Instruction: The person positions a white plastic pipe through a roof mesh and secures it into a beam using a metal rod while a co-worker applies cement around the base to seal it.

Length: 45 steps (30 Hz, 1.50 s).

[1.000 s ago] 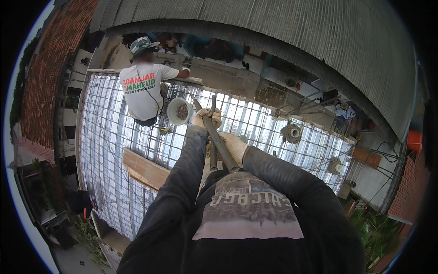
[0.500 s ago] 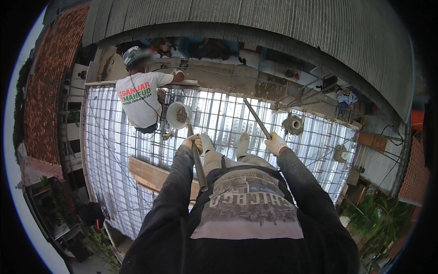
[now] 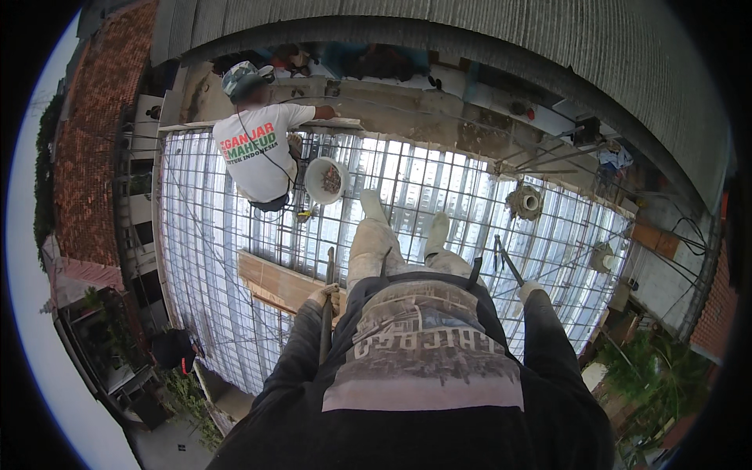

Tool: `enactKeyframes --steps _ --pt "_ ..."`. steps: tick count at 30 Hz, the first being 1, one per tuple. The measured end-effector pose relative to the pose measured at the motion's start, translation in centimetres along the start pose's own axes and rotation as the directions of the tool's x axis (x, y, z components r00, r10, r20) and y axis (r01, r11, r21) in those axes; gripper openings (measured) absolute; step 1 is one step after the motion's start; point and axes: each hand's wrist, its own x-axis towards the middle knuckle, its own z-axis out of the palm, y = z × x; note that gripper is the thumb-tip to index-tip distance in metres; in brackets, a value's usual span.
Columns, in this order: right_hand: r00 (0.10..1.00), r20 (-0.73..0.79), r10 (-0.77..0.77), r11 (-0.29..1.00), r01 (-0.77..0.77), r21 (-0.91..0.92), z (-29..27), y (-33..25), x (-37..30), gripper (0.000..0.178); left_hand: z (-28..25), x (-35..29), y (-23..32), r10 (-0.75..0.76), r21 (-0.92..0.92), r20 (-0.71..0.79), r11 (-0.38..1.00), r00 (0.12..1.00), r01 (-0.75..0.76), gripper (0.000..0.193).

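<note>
Down and apart they come, each carrying its own load now: left grip (image 3: 322,294) wrapped round a grey pipe (image 3: 326,325) low at the side, right grip (image 3: 529,291) closed on a dark bar (image 3: 511,267) over the steel mesh (image 3: 211,204), the white bucket (image 3: 315,182) well beyond.

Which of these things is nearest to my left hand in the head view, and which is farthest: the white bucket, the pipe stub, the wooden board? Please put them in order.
From the left hand:
1. Wooden board, close by on its left.
2. White bucket, ahead of the hand.
3. Pipe stub, ahead and well to the right.
</note>
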Motion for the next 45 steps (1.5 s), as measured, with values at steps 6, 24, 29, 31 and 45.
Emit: enactKeyframes --steps 6,24,29,31,45 --pt "0.958 -0.204 0.203 0.773 -0.029 0.634 -18.7 -14.5 -5.0 0.038 4.5 -1.4 8.5 0.209 0.410 -0.299 0.909 0.931 -0.073 0.031" --pt "0.918 -0.235 0.320 0.735 -0.084 0.673 -37.2 -36.2 -9.8 0.045 16.9 2.2 36.6 0.577 0.734 -0.042 -0.536 0.816 0.417 0.053" --pt "0.938 -0.072 0.340 0.675 -0.190 0.713 -35.4 -35.9 -3.8 0.052 17.5 8.8 42.2 0.533 0.737 0.019 -0.580 0.846 0.348 0.054" --pt "0.947 -0.040 0.317 0.690 -0.201 0.695 -33.8 -35.6 -0.4 0.052 17.2 13.3 44.8 0.546 0.744 -0.070 -0.529 0.835 0.409 0.055" --pt "0.936 -0.006 0.353 0.704 -0.261 0.661 -30.2 -32.1 8.9 0.043 19.8 40.3 29.0 0.731 0.937 -0.336 0.193 0.595 0.292 0.049"
